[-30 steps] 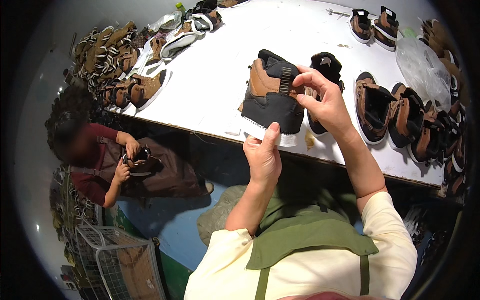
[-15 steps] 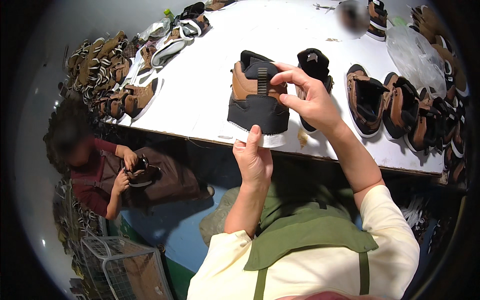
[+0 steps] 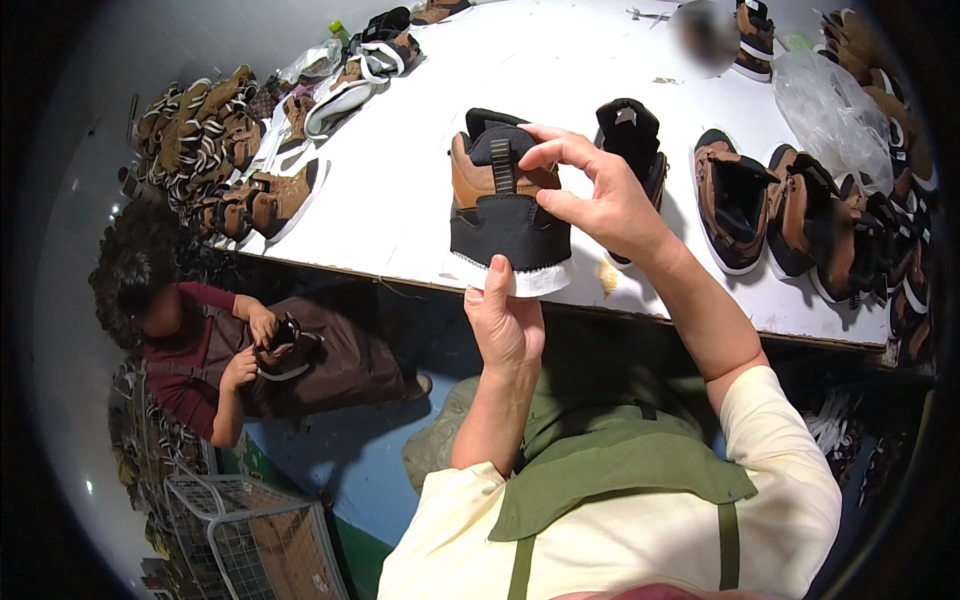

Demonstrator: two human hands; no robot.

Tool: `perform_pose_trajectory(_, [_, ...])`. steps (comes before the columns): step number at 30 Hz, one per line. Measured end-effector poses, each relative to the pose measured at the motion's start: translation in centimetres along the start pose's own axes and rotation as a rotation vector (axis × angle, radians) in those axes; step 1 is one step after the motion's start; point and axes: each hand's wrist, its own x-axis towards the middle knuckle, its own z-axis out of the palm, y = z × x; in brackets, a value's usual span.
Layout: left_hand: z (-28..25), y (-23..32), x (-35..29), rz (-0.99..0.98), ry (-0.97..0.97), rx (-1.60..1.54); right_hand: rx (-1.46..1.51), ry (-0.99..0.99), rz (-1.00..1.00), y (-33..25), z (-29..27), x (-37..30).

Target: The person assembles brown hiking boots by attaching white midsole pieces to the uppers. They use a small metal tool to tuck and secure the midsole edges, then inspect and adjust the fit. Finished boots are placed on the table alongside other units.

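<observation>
A brown and black high-top shoe (image 3: pixel 508 222) is held up over the near edge of the table, its heel turned toward me. My left hand (image 3: pixel 508 325) grips it from below, with the thumb pressed on the white sole edge under the heel. At the upper right of the shoe is my right hand (image 3: pixel 600 195), its bent fingers on the padded collar beside the ribbed pull tab and its thumb against the side. The fingers of my left hand under the sole are hidden. Just behind my right hand stands another shoe (image 3: pixel 628 135), partly covered by it.
The white table (image 3: pixel 480 60) spans the space ahead. A row of shoes (image 3: pixel 735 205) and a clear plastic bag (image 3: pixel 830 115) lie at right; piled shoes (image 3: pixel 200 130) at far left. A seated person (image 3: pixel 190 350) handles a shoe near a wire cart (image 3: pixel 255 530).
The shoe has shifted slightly left, tilting a little, and both my hands have moved with it. The seated person's head has lifted somewhat.
</observation>
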Motion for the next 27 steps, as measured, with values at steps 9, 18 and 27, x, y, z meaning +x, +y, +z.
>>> perform_pose_trajectory(9, [-0.9, -0.5, 0.6, -0.070, -0.114, -0.074, -0.090, 0.040, -0.081, 0.0, 0.2, -0.2])
perform_pose_trajectory(18, [-9.8, -5.0, 5.3, -0.445, 0.078, -0.140, -0.281, 0.088, -0.123, 5.8, 1.7, -0.5])
perform_pose_trajectory(27, [-9.0, -6.1, 7.5, -0.542, 0.105, -0.030, -0.337, 0.107, -0.230, 5.8, 1.9, -5.9])
